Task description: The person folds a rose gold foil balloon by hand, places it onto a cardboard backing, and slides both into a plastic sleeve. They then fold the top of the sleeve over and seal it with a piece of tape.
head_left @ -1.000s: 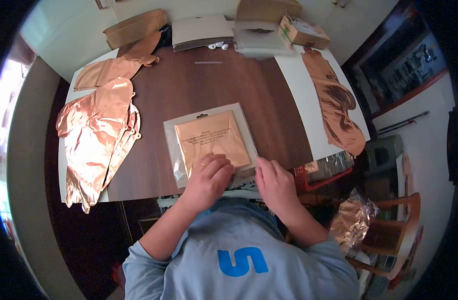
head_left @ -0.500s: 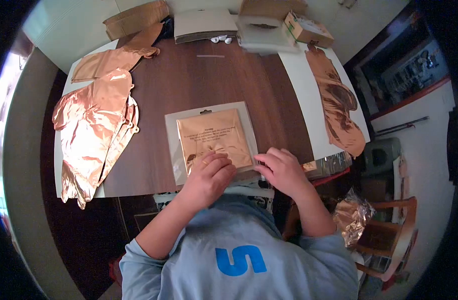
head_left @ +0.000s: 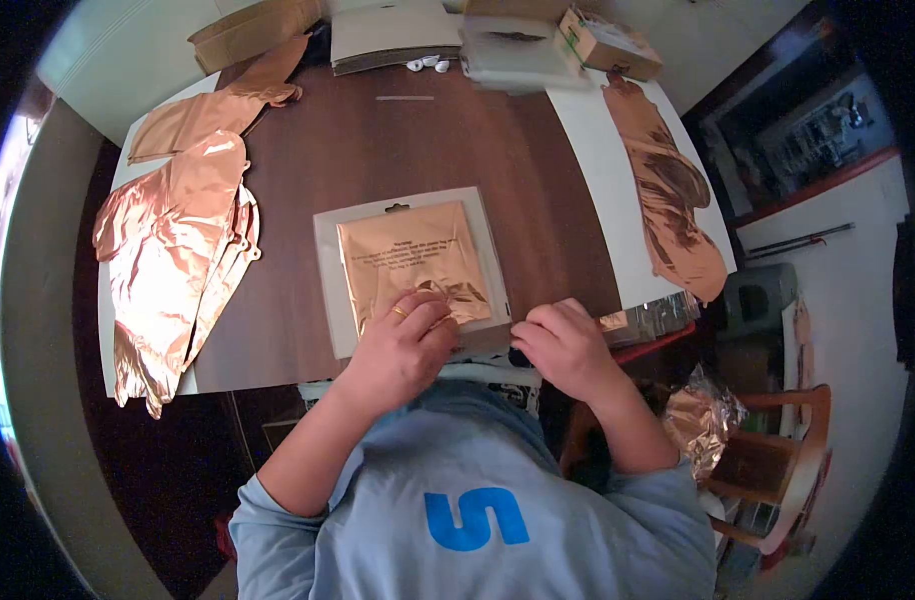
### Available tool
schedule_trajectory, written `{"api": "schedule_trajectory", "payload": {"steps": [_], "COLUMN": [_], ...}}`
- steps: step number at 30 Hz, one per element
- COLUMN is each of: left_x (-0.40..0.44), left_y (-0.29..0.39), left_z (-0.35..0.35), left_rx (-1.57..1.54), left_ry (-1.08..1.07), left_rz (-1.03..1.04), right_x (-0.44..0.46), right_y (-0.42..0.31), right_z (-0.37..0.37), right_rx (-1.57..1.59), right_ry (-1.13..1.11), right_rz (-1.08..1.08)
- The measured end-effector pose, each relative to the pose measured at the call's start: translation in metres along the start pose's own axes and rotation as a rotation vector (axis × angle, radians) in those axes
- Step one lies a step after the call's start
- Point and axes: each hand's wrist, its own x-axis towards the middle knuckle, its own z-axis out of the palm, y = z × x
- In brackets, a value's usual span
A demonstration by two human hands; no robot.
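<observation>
A flat clear plastic bag (head_left: 323, 290) with a hang hole and printed warning text lies near the table's front edge. Inside it, a folded copper-coloured foil sheet (head_left: 413, 255) rests on a pale backing. My left hand (head_left: 406, 345), with a ring on one finger, is closed over the bag's lower part; its fingertips are partly hidden. To the right of the bag's lower corner, my right hand (head_left: 568, 348) is apart from the bag at the table edge. Its fingers are curled together, and whatever they may hold is hidden. A small dark spot shows beneath them.
Copper foil pieces (head_left: 173, 250) lie at the left, and another foil piece (head_left: 668, 190) lies at the right. Along the back are a grey stack (head_left: 393, 35), white earphones (head_left: 428, 64), clear plastic bags (head_left: 523, 60) and a box (head_left: 613, 45). Crumpled foil (head_left: 700, 425) sits by a chair.
My right hand has come away from the bag's lower right corner, and its fingers have curled in. My left hand stays on the bag. The whole view has shifted slightly.
</observation>
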Motion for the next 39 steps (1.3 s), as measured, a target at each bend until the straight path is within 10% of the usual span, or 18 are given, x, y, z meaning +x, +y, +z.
{"api": "schedule_trajectory", "payload": {"steps": [27, 39], "left_x": [-0.001, -0.001], "left_y": [0.002, 0.016], "left_z": [0.004, -0.014], "left_rx": [-0.109, -0.035], "left_ry": [0.058, 0.013], "left_rz": [-0.080, -0.009], "right_x": [-0.008, 0.015], "right_y": [-0.015, -0.026], "right_z": [0.004, -0.013], "right_rx": [-0.055, 0.612], "right_ry": [-0.141, -0.136], "right_rz": [-0.037, 0.189]}}
